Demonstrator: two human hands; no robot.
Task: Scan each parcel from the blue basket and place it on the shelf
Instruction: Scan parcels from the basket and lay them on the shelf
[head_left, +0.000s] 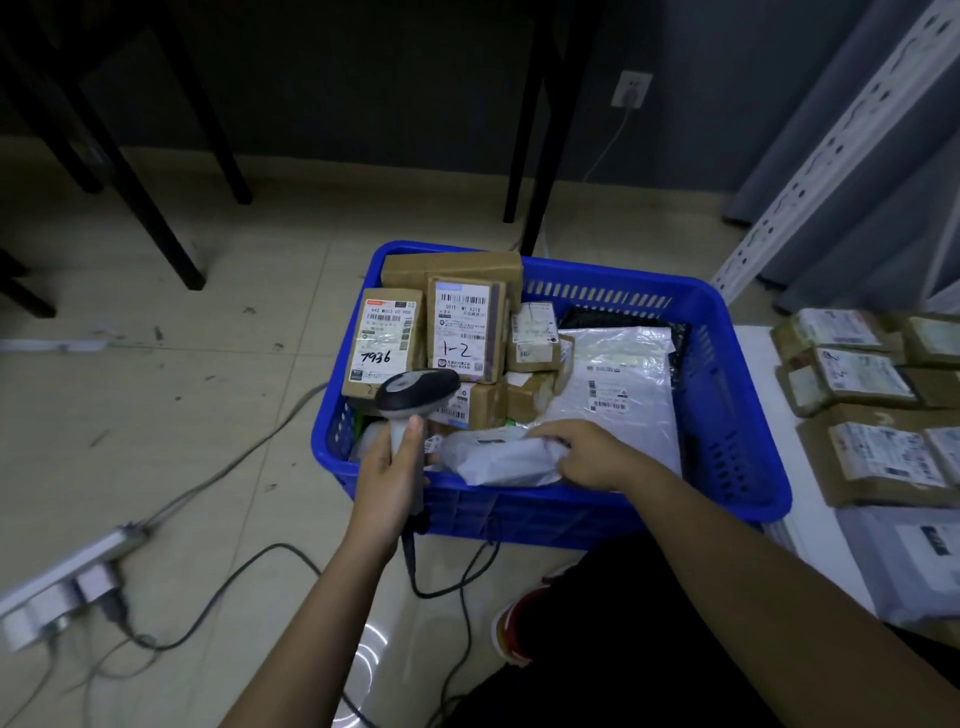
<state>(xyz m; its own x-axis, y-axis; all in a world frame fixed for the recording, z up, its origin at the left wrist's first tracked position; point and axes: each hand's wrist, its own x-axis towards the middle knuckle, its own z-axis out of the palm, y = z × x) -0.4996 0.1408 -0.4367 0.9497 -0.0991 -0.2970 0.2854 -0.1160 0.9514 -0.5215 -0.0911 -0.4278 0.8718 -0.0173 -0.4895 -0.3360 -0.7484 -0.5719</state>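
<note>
A blue basket (737, 415) stands on the floor, filled with several parcels: brown boxes with labels at the back left and a large white plastic mailer (623, 384) on the right. My left hand (389, 473) grips the handle of a grey and black barcode scanner (415, 395) at the basket's near left corner, its head pointing into the basket. My right hand (587, 454) holds a crumpled white bag parcel (498, 457) lying at the front of the basket. A white shelf board (789, 415) to the right carries several brown parcels (878, 457).
A power strip (67, 587) and loose cables (249, 571) lie on the tiled floor at the left and in front of the basket. Black table legs (171, 208) stand behind. A white slotted shelf post (831, 150) rises at the right. My red shoe (519, 618) is below.
</note>
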